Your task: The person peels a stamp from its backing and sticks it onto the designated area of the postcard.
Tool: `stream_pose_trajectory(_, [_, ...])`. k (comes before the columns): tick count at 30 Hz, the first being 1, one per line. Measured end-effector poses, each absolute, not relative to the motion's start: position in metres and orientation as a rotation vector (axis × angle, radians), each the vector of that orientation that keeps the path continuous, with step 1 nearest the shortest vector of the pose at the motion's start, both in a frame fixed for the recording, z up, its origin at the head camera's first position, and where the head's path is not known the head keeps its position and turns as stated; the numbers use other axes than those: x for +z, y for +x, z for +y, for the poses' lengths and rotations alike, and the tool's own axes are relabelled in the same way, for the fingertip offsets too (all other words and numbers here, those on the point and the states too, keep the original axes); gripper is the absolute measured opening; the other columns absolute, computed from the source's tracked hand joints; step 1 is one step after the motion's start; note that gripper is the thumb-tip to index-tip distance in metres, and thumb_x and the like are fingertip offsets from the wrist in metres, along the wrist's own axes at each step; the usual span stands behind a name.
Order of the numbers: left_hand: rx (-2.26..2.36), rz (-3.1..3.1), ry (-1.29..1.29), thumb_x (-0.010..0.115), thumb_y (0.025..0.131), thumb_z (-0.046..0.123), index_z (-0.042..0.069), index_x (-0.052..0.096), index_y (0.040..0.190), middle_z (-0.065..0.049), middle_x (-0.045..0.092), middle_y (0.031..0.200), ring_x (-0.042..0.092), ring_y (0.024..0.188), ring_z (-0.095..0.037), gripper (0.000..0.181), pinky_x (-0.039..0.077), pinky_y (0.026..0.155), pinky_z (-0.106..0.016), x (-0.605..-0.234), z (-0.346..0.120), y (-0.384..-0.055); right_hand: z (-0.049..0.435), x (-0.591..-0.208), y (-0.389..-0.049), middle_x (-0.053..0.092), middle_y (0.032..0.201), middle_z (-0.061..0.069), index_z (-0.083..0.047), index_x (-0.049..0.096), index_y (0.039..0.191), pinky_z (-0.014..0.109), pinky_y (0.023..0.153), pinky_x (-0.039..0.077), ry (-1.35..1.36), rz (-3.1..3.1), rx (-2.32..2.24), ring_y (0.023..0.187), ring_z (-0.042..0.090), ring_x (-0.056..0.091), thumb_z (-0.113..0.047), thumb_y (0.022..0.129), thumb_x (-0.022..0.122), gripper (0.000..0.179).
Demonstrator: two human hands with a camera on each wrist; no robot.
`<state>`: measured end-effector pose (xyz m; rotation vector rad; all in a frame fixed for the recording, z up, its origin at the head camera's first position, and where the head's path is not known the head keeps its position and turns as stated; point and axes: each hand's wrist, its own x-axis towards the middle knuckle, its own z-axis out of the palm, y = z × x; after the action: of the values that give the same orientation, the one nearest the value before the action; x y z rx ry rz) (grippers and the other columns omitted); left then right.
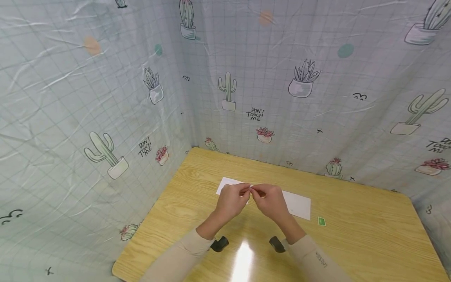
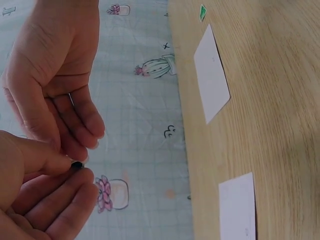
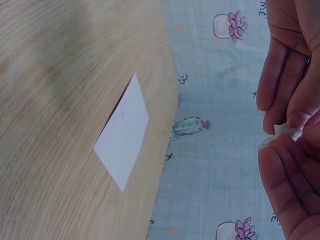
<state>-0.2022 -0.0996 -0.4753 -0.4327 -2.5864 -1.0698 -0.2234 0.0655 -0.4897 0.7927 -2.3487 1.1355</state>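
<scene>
Both hands meet over the table, fingertips nearly together. My left hand (image 1: 230, 199) and right hand (image 1: 270, 201) each pinch the same small piece, between thumb and finger. From the right wrist it appears as a white, paper-like piece (image 3: 287, 131); the left wrist view shows a dark bit (image 2: 76, 164) of it at the fingertips. Most of it is hidden by the fingers, and I cannot tell its kind. Behind the hands lie a left white card (image 1: 228, 181) and a right white card (image 1: 297, 204), both flat on the table.
A small green, white-edged rectangle (image 1: 322, 221) lies right of the right card on the wooden table (image 1: 359, 235). A cactus-print curtain (image 1: 275, 70) closes off the back and left sides. Dark wrist-mounted pieces (image 1: 220, 244) show at the sleeves.
</scene>
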Motion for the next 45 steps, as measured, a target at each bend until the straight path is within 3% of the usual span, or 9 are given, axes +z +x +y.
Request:
stream_pose_trajectory(8, [-1.088,-2.526,-0.410,0.070,0.098,0.009,0.000,0.080,0.113,-0.013,0.082,0.100,0.081,0.090,-0.020,0.020,0.065,0.073,-0.028,-0.4761,-0.0988,-0.2020,0.0609,-0.4925,-0.2238,0.078,0.078,0.010,0.001,0.079,0.092,0.030,0.060,0.062,0.802,-2.308,1.107,0.063,0.016,0.072,0.002,0.089,0.075,0.005])
stream_pose_trajectory(17, [-1.502,-2.416,-0.332,0.069,0.100,0.009,-0.001,0.079,0.114,-0.018,0.080,0.106,0.080,0.097,-0.026,0.020,0.064,0.077,-0.023,-0.4794,-0.1001,-0.2007,0.0587,-0.4919,-0.2233,0.078,0.083,0.006,-0.003,0.078,0.096,0.021,0.066,0.058,0.625,-2.430,1.373,0.070,0.009,0.068,-0.006,0.095,0.074,0.005])
stream_pose_trajectory(34, [-1.958,-2.296,-0.165,0.073,0.097,0.009,0.001,0.078,0.118,-0.021,0.079,0.111,0.078,0.105,-0.032,0.023,0.063,0.080,-0.022,-0.4837,-0.1033,-0.2035,0.0592,-0.4917,-0.2256,0.075,0.083,0.019,-0.001,0.075,0.093,0.019,0.060,0.052,0.436,-2.488,1.587,0.066,0.007,0.060,-0.007,0.099,0.069,0.011])
stream_pose_trajectory(45, [-2.023,-2.262,-0.144,0.072,0.096,0.006,-0.002,0.078,0.117,-0.023,0.079,0.108,0.079,0.102,-0.032,0.023,0.062,0.078,-0.019,-0.4836,-0.1040,-0.2026,0.0649,-0.4915,-0.2269,0.073,0.081,0.015,0.001,0.073,0.093,0.019,0.056,0.050,0.370,-2.516,1.604,0.063,0.007,0.057,-0.005,0.099,0.067,0.011])
